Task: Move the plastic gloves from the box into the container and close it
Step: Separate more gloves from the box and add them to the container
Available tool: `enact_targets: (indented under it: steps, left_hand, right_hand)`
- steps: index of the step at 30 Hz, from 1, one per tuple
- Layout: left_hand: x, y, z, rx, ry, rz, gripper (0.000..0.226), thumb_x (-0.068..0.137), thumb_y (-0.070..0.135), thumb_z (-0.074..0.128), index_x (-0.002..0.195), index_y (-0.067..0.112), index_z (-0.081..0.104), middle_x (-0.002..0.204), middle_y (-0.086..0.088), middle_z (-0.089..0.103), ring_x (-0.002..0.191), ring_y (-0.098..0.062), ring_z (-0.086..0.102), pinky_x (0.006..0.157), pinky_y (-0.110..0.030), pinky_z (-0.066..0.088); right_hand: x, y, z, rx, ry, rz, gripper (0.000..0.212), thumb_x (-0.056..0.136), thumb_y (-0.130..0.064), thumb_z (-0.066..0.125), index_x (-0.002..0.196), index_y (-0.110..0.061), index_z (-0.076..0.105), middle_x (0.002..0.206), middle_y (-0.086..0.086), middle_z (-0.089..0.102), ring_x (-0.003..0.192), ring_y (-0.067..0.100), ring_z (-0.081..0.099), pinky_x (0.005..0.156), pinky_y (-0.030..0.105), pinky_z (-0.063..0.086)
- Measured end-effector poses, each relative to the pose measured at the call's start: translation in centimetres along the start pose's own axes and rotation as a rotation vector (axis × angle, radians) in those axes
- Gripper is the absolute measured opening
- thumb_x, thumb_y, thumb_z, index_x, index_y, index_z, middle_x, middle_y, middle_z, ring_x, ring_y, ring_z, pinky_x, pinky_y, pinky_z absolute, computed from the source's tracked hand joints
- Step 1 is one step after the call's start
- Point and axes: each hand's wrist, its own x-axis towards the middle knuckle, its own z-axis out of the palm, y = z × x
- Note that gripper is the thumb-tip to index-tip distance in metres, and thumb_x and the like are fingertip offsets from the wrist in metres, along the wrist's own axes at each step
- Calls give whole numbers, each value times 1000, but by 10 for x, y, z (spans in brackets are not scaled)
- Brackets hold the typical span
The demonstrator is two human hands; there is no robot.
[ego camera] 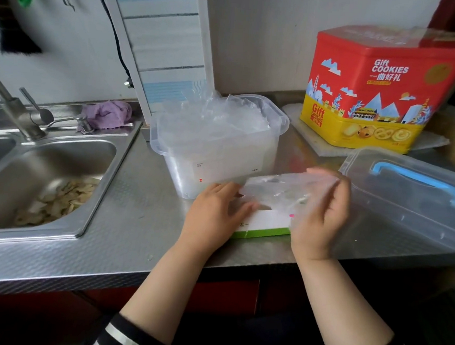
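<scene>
Stainless steel bench (135,219), dimpled texture, front edge cut off at left. Sink (44,163) w/ pale peelings, only partly in frame; faucet top cut off. Red/yellow cookie tin (376,102), angular w/ bevelled corners, right side cut by frame edge, some clear film over its top.

Clear plastic container (214,149), rounded-rectangular, translucent walls, sits open at bench centre, stuffed w/ crumpled plastic gloves (225,117) heaping above the rim; individual gloves can't be separated by eye. Its lid (409,203), clear w/ blue handle, lies tilted at right, apart from container, far corner out of frame.

Glove box (266,224), white card w/ green edge, lies flat just in front of container, mostly hidden by hands and film; oval slot half visible.

Left hand (215,212) rests on box's left end, fingers fairly straight, pressing down. Right hand (323,220): grip pinching a thin glove sheet (279,192) above the box; fingers curl round it, blurred thru the film, probably one glove but can't tell the count.

Purple cloth (108,114), soft and bunched, behind sink. Striped cuffs at bottom, cut off.
</scene>
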Motion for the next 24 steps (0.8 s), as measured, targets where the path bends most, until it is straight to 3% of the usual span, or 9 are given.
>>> enact_targets:
  steps: [4,9,11,13,15,17,21,22,24]
  left_hand:
    - [-1,3,-4,-37,25,65,51,80,62,61,107,19,64,100,15,65,99,-7,52,75,-21,39]
    - [5,34,-22,-100,60,247,92,70,66,67,142,14,41,139,3,49,125,-12,43,104,-21,32]
    - [15,51,-26,-47,41,335,76,78,49,70,141,16,44,133,2,55,119,-16,48,101,-26,37]
    - [27,67,-27,-91,18,325,40,82,25,72,121,20,63,109,5,67,99,-14,57,86,-30,46]
    - [40,79,-31,-217,-14,149,13,85,9,63,91,19,72,81,7,69,77,-12,60,71,-31,51]
    - [56,86,-37,-282,-53,10,17,86,8,61,78,20,69,65,8,65,62,-13,61,64,-32,55]
    - [87,101,-56,-370,-73,-95,14,87,5,56,80,11,67,52,7,59,41,-15,60,44,-26,50]
    - [93,103,-60,-396,-76,-123,12,88,5,55,83,7,66,52,5,61,39,-16,59,41,-24,48]
    - [100,105,-66,-423,-108,-169,11,89,8,54,84,7,64,58,3,66,39,-16,58,40,-22,45]
  right_hand:
    - [4,1,-2,68,123,159,23,97,-1,40,85,-14,54,80,-15,60,80,-7,54,80,11,41]
    - [4,6,-1,123,32,230,15,89,-23,40,81,-20,52,81,-8,55,79,5,52,77,22,43]
    - [2,6,-2,76,-18,172,23,95,-12,40,80,-27,48,78,-17,57,77,-2,50,74,15,41]
    - [-2,9,-3,17,-39,135,31,97,-4,40,78,-28,46,74,-24,56,71,-9,48,70,8,38]
    - [-3,7,-3,69,-29,219,23,97,-28,38,78,-22,50,69,-21,56,67,-5,48,67,13,41]
    - [-2,1,-2,108,-47,280,28,93,-41,38,85,-18,51,73,-16,56,71,-4,50,70,22,44]
    - [0,-1,-4,186,-293,309,49,79,-43,63,118,-19,44,85,-12,64,80,-3,57,76,17,46]
    - [-1,1,-3,139,-346,312,55,76,-46,68,120,-24,44,85,-9,63,81,1,58,76,20,47]
    - [-2,3,-1,35,-369,318,39,77,-52,67,106,-32,51,81,-10,61,77,4,58,72,22,45]
